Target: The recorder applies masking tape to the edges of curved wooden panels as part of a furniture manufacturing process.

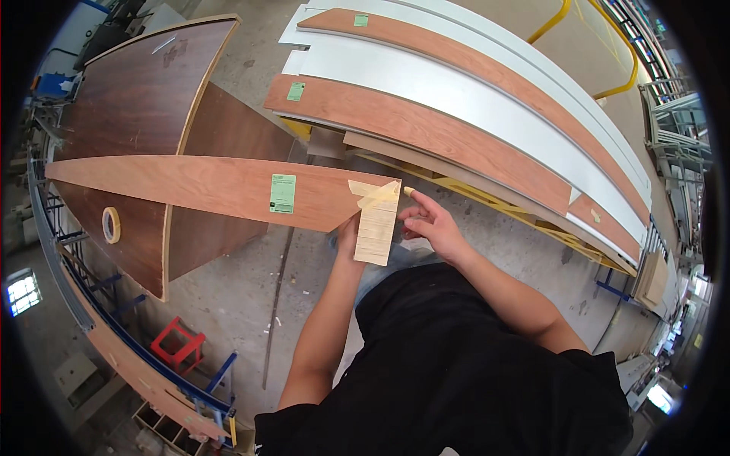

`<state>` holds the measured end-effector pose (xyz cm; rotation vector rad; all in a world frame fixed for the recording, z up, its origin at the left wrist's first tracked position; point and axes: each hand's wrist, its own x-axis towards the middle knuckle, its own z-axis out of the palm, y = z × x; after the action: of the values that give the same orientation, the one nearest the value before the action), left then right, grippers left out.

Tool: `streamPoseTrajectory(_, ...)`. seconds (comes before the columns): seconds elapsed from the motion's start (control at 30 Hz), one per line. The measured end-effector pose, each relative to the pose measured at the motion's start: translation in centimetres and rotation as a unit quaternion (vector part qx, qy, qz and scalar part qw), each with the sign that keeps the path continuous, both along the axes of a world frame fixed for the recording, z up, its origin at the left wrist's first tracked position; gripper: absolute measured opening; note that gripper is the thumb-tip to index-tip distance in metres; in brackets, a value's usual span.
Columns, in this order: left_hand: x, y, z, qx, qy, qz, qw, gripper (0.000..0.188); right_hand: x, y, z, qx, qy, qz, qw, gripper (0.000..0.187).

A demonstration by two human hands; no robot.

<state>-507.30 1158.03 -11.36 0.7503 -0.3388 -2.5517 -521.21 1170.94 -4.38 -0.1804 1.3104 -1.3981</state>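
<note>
Board [228, 190]: centre-left of frame.
Striped slip [376, 235]: already taped at board's right end.
Yellow piece [409, 191]: apparently tape, not yet stuck down.
Right hand [437, 228]: loosely curled, yellow piece at index fingertip.
Left hand [348, 237]: behind slip, grip hidden, cannot tell.

To the right of a dark brown worktop [137, 91], white panels [456, 95] lie over a yellow frame [471, 199], with reddish-brown boards [426, 125] resting on them. A yellow tubular rail [633, 57] bends at upper right, near metal racking [677, 125]. At lower left, a red stool [184, 352] stands on the grey floor [243, 304] beside a blue-framed structure [222, 371].
</note>
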Motion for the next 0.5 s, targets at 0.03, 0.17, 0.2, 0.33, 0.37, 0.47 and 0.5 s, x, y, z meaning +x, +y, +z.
streamPoseTrajectory(0.03, -0.5, 0.1, -0.9, 0.085, 0.024, -0.001, 0.996, 0.040, -0.1, -0.3, -0.5, 0.002, 0.033, 0.002, 0.999, 0.065)
streamPoseTrajectory(0.17, -3.3, 1.0, -3.0, -0.031, 0.132, -0.091, 0.987, 0.032, -1.1, -2.4, -2.2, -0.059, 0.085, -0.035, 0.994, 0.060)
streamPoseTrajectory(0.2, -4.2, 2.0, -2.8, 0.005, 0.062, -0.080, 0.995, 0.027, -1.7, -2.7, -2.3, -0.059, 0.087, -0.038, 0.994, 0.060)
streamPoseTrajectory(0.33, -5.5, 2.6, -2.3, -0.004, 0.026, -0.092, 0.995, 0.029, -4.4, -4.1, -1.1, -0.076, -0.019, 0.043, 0.996, 0.056)
streamPoseTrajectory(0.37, -5.5, 2.7, -1.8, -0.004, 0.026, -0.096, 0.995, 0.029, -5.0, -4.3, -0.9, -0.069, 0.008, 0.104, 0.992, 0.055)
streamPoseTrajectory(0.47, -4.3, 3.0, -0.8, -0.015, -0.019, -0.096, 0.995, 0.026, -5.3, -4.2, -0.2, -0.053, 0.067, 0.150, 0.985, 0.052)
streamPoseTrajectory(0.5, -3.2, 2.9, -0.5, 0.000, -0.037, -0.108, 0.993, 0.022, -5.4, -3.8, -0.1, -0.062, 0.092, 0.136, 0.984, 0.051)
